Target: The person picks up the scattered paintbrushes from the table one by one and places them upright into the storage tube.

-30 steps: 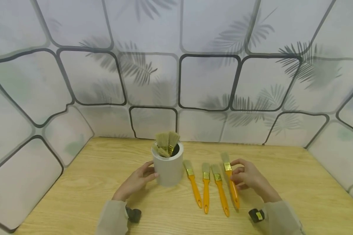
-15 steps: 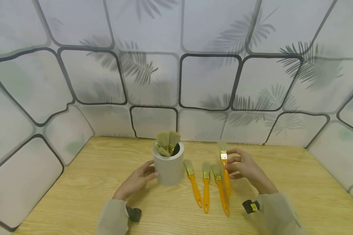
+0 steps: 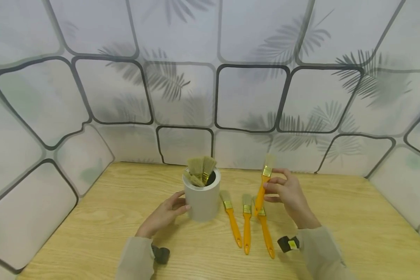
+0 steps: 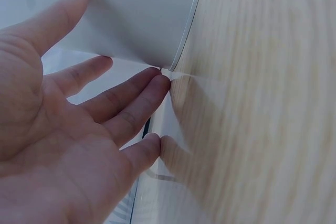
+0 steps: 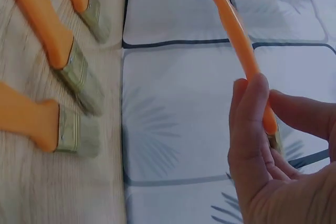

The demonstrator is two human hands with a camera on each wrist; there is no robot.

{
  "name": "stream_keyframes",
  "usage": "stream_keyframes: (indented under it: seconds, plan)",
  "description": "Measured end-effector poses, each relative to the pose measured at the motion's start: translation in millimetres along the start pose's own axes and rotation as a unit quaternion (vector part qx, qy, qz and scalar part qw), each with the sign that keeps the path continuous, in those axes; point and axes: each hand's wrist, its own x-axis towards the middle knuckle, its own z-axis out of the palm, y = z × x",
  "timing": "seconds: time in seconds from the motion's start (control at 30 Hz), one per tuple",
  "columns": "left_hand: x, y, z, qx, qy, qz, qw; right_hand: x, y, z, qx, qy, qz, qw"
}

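Note:
In the head view my right hand [image 3: 286, 192] pinches a flat paintbrush [image 3: 262, 190] with an orange handle, raised off the table and tilted, bristles up. The right wrist view shows thumb and fingers gripping the orange handle [image 5: 236, 32] just below the metal band. A white cylindrical pot [image 3: 202, 204] stands left of the brushes, with several brushes [image 3: 197, 167] inside, bristles up. My left hand [image 3: 167, 212] rests at the pot's left side. Its fairly straight fingers [image 4: 123, 95] lie against or close to the pot wall [image 4: 131, 14]; exact contact is hard to tell.
Three more orange-handled paintbrushes lie on the wooden table [image 3: 126, 206] right of the pot: a left one [image 3: 233, 223], a middle one [image 3: 247, 229] and a right one [image 3: 266, 237], the last partly covered by the raised brush. A patterned white wall covering [image 3: 185, 144] stands behind.
My right hand has lifted the paintbrush off the table, moving up and slightly left. Its handle end now swings leftward over the right-hand lying brush. My left hand and the pot keep their places.

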Motion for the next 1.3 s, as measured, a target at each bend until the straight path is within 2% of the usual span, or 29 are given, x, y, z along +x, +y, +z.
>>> stream_keyframes:
  seconds: [0.27,0.53,0.97,1.3]
  plan:
    - [-0.4,1.4,1.0,-0.002,0.004,-0.004,1.0,-1.4,-5,12,0.08,0.058,-0.018,0.9949]
    - [0.2,0.7,1.2,-0.003,0.006,-0.007,1.0,-0.7,-9,27,0.159,0.121,-0.05,0.9786]
    - [0.8,0.5,0.7,-0.001,0.001,-0.003,1.0,2.1,-22,58,0.246,0.141,-0.115,0.952]
    - [0.1,0.3,1.3,-0.007,0.003,-0.001,1.0,11.6,-29,91,0.259,0.139,-0.162,0.9419]
